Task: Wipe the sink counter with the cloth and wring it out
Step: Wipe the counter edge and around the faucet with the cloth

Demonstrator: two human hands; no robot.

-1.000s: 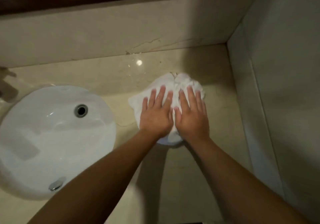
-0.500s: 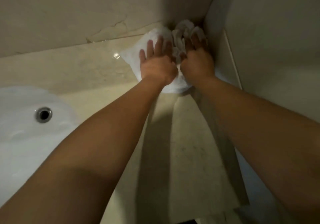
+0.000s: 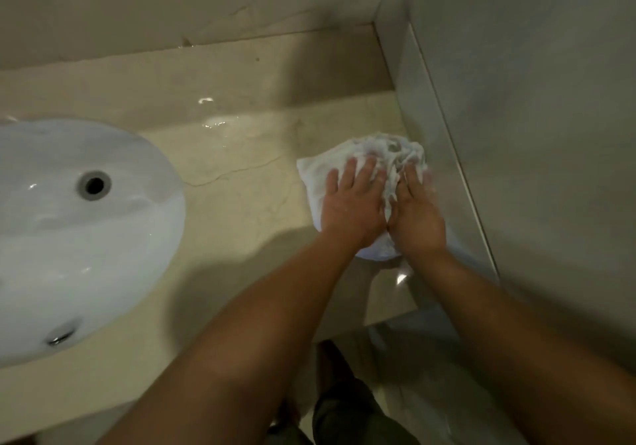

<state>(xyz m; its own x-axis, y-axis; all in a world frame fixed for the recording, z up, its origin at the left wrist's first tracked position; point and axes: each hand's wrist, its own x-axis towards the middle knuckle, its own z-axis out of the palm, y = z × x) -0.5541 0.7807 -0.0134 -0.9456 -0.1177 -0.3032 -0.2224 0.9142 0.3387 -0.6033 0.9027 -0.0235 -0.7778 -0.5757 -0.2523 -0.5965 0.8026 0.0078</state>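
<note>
Hands [image 3: 354, 209] flat on cloth [image 3: 320, 172]

Left hand [image 3: 352, 209] and right hand [image 3: 418, 216] press the white cloth [image 3: 364, 155] flat on the counter [image 3: 241, 176] beside the sink [image 3: 51, 238].

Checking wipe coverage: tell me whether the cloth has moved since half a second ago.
Yes. The cloth has come out of the back corner, toward the counter's front edge, along the side wall, under both hands.

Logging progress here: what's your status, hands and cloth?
Left hand and right hand flat on cloth, side by side. Cloth bunched on counter by side wall. Nothing in the way.
</note>
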